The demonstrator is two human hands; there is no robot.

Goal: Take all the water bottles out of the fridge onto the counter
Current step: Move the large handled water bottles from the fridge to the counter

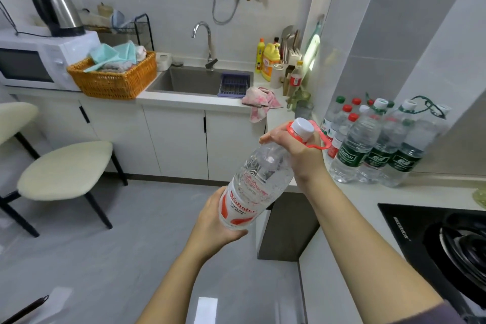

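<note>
A large clear water bottle (253,181) with a red-and-white label, white cap and red carry handle is tilted in the air in front of the counter (368,192). My right hand (297,150) grips its neck just under the cap. My left hand (218,221) cups its base from below. On the counter to the right stand several water bottles: three big green-label ones (378,147) in front and smaller red-capped ones (342,123) behind them. The fridge is out of view.
A black gas hob (447,239) fills the counter's near right. Further back are a sink (194,81) with tap, a pink cloth (260,102), detergent bottles (271,63), a wicker basket (115,79) and a microwave (39,60). A cream-seated chair (65,168) stands on the grey floor at left.
</note>
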